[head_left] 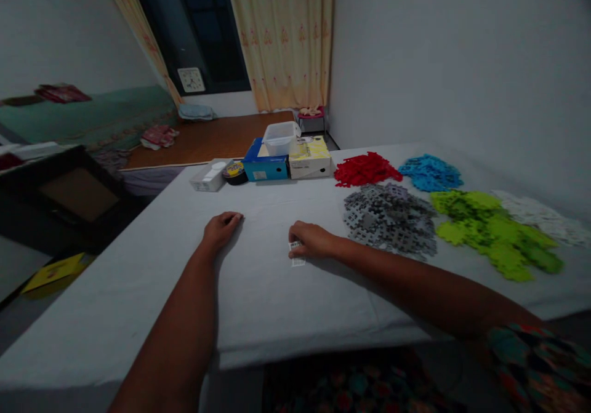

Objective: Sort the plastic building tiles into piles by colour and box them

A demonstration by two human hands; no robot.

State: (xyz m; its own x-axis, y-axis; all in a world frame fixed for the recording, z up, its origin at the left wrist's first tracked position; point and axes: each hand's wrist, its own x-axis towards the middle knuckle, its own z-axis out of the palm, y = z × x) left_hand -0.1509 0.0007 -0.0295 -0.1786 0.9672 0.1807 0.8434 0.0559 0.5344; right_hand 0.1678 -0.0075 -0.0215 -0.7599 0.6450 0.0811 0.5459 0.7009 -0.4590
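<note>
My right hand (313, 240) is low over the middle of the white-clothed table, with thumb and fingers closed on a small white building piece with a gridlike, notched outline (298, 261). Part of that piece is hidden by the fingers. My left hand (221, 231) rests on the cloth to the left, its fingers curled in; whether anything is inside them I cannot make out. Nearest to my right hand is a heap of grey notched flat pieces (388, 219). Behind it lies a red heap of pieces (367, 169).
Farther right are a blue heap (430, 172), a lime-green heap (496, 231) and a white heap (540, 213). Along the table's far edge stand a blue box (265, 168), a yellow-and-white box (310, 159), a clear plastic tub (281, 137), a round black-and-yellow container (235, 173) and a pale box (207, 179).
</note>
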